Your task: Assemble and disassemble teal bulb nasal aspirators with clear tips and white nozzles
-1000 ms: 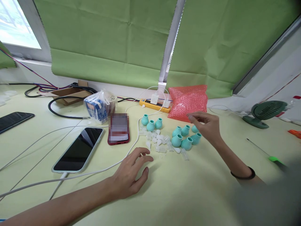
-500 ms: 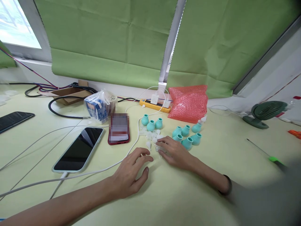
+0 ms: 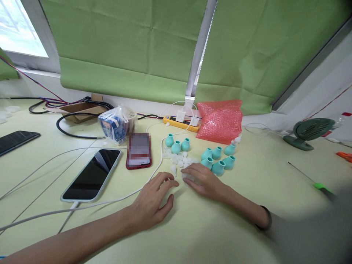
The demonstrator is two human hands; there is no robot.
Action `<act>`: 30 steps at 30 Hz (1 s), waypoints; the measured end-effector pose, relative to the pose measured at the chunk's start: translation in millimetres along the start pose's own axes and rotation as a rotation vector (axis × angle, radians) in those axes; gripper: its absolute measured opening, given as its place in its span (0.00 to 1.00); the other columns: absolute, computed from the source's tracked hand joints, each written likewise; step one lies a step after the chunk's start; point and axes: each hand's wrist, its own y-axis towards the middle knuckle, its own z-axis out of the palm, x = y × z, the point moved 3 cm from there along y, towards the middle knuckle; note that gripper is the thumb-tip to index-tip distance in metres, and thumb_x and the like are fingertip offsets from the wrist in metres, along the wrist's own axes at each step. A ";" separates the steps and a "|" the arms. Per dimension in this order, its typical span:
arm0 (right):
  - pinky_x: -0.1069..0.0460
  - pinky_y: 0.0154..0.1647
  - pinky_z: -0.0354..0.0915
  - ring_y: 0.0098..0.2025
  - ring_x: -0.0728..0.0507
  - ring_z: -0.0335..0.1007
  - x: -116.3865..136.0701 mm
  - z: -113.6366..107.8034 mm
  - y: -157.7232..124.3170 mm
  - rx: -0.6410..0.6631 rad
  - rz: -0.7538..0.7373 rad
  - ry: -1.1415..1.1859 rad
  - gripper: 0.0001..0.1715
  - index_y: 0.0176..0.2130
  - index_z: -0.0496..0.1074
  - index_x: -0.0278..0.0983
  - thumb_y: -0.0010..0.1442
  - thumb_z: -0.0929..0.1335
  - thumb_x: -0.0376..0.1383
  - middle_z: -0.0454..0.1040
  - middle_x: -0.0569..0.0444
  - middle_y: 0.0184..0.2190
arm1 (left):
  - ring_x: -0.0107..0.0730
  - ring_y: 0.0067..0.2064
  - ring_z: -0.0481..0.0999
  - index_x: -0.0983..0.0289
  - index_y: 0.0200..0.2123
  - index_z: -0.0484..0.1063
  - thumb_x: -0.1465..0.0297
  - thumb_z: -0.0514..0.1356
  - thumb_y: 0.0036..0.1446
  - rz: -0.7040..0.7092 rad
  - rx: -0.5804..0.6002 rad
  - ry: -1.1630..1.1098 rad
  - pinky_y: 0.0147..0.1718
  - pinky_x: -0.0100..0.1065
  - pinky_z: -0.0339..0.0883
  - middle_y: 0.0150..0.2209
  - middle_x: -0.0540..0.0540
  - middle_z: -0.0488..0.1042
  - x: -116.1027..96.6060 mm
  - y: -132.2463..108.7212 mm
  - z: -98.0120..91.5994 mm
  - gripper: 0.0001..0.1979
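small whitish pieces [image 3: 180, 163], loosely clustered

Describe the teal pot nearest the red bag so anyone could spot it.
Find the red bubble-wrap bag by the green blind. At its near right corner sits the teal pot. Unlike the other teal pots, it has a white piece at its mouth.

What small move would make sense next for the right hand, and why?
Probably a light pinch by the right hand on one of the translucent pieces: it is at the near edge of their loose pile, thumb and fingers apart, though whether it grips one is hard to tell. The left hand looks empty.
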 end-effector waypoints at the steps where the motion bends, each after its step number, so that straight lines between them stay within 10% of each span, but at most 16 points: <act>1: 0.47 0.38 0.64 0.37 0.44 0.66 0.9 -1.9 0.2 -0.038 0.030 0.077 0.12 0.41 0.66 0.36 0.54 0.62 0.35 0.71 0.49 0.33 | 0.35 0.43 0.64 0.64 0.44 0.58 0.76 0.47 0.52 -0.004 0.010 0.008 0.40 0.36 0.62 0.42 0.59 0.61 0.8 0.3 1.0 0.14; 11: 0.52 0.36 0.67 0.35 0.47 0.69 22.8 15.2 -6.4 -0.031 0.521 0.975 0.15 0.38 0.65 0.38 0.48 0.67 0.38 0.71 0.53 0.33 | 0.33 0.34 0.67 0.64 0.44 0.58 0.69 0.47 0.57 0.000 0.110 0.048 0.30 0.33 0.64 0.32 0.54 0.68 5.0 4.3 7.9 0.12; 18: 0.52 0.34 0.66 0.34 0.48 0.69 24.7 5.0 -2.9 0.107 0.514 0.975 0.14 0.38 0.65 0.35 0.48 0.67 0.37 0.68 0.51 0.38 | 0.30 0.34 0.67 0.64 0.32 0.62 0.72 0.48 0.56 -0.058 0.023 0.024 0.30 0.30 0.63 0.29 0.51 0.69 10.0 2.5 10.8 0.05; 26: 0.51 0.35 0.67 0.35 0.47 0.69 23.2 9.8 -5.0 0.121 0.474 1.062 0.22 0.43 0.59 0.38 0.47 0.68 0.35 0.66 0.49 0.41 | 0.34 0.37 0.65 0.61 0.42 0.61 0.71 0.49 0.55 -0.089 0.119 0.119 0.31 0.33 0.64 0.33 0.53 0.69 11.1 2.6 12.1 0.11; 30: 0.51 0.37 0.66 0.35 0.48 0.69 18.8 -8.4 -0.2 0.035 0.360 0.765 0.16 0.42 0.61 0.37 0.51 0.65 0.34 0.68 0.49 0.40 | 0.36 0.36 0.64 0.64 0.33 0.66 0.66 0.52 0.52 -0.195 0.092 0.139 0.30 0.34 0.64 0.31 0.54 0.68 9.5 4.1 7.0 0.08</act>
